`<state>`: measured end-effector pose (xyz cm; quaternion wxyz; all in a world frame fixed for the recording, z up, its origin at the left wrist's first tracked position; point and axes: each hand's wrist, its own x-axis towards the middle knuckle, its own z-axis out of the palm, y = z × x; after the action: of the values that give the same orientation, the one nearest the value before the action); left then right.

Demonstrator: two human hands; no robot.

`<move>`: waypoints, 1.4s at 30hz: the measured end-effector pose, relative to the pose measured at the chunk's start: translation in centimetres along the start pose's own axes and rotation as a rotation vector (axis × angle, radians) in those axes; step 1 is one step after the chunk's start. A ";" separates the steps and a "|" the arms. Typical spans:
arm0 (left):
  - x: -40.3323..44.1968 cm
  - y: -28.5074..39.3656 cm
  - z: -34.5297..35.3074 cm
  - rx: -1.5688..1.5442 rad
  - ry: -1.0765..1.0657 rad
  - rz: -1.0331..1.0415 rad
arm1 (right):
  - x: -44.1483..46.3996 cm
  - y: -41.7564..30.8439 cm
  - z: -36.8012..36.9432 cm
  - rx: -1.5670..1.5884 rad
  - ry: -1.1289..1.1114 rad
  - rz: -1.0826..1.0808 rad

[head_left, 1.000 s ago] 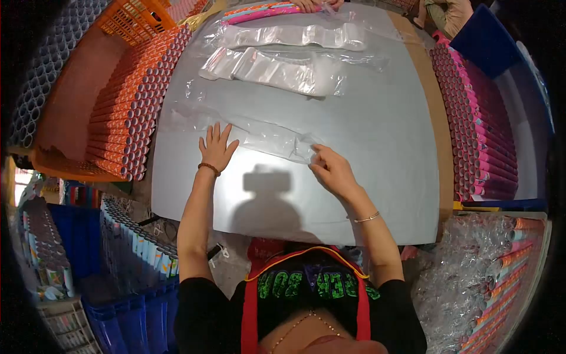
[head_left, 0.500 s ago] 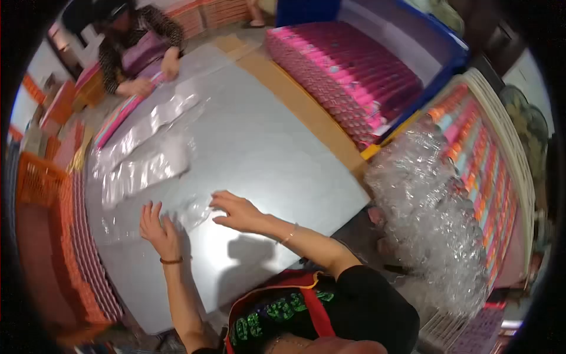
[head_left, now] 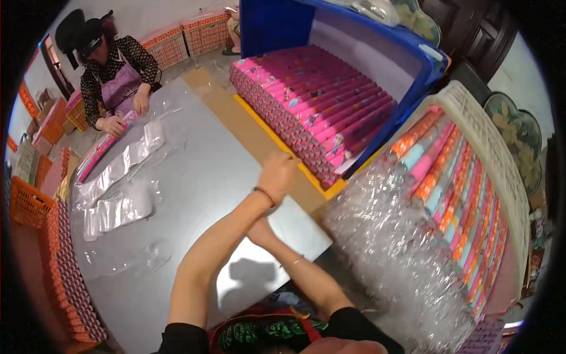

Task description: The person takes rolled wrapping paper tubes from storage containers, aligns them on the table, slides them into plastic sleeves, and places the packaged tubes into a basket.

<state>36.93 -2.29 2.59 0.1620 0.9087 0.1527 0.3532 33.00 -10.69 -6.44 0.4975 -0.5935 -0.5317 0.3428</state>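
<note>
1. Head view: from where I stood, with the clock centred on the left hand (head_left: 278, 175), that hand hovered by the cardboard strip (head_left: 233, 121); its fingers looked curled but blurred, and I couldn't tell whether they gripped anything.
2. Toward six o'clock, the right hand (head_left: 258, 230) was partly tucked beneath the left forearm (head_left: 218, 242), above the grey tabletop (head_left: 194, 153); its fingers were hidden, so I couldn't tell their state.
3. Near the left hand, at one o'clock, pink tubes (head_left: 306, 106) lay stacked in a blue crate (head_left: 265, 29).
4. At four o'clock, clear wrap (head_left: 383, 236) bunched beside coloured tubes (head_left: 460, 194) in a pale crate (head_left: 495, 159).
5. Around nine o'clock lay two stacks of clear bags (head_left: 121, 211), with loose film (head_left: 127, 259) at eight.
6. At ten o'clock, another person (head_left: 118, 74) held a multicoloured bundle (head_left: 99, 152).
</note>
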 end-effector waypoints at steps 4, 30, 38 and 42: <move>6.7 1.5 6.3 0.070 0.020 0.058 | -1.7 -2.0 -1.0 0.069 -0.022 -0.022; 13.0 5.8 12.7 0.399 -0.212 -0.178 | -2.0 8.0 4.2 0.333 -0.031 -0.201; 12.1 6.3 10.7 0.268 -0.365 -0.246 | -2.0 1.5 -0.4 0.594 -0.339 0.261; 10.2 4.7 7.9 0.201 -0.473 -0.369 | -1.0 4.6 0.8 0.203 0.208 -0.271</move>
<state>50.31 -3.97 4.97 0.1636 0.9340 0.3074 0.0799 33.40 -11.24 -11.22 0.6485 -0.4956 -0.5152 0.2616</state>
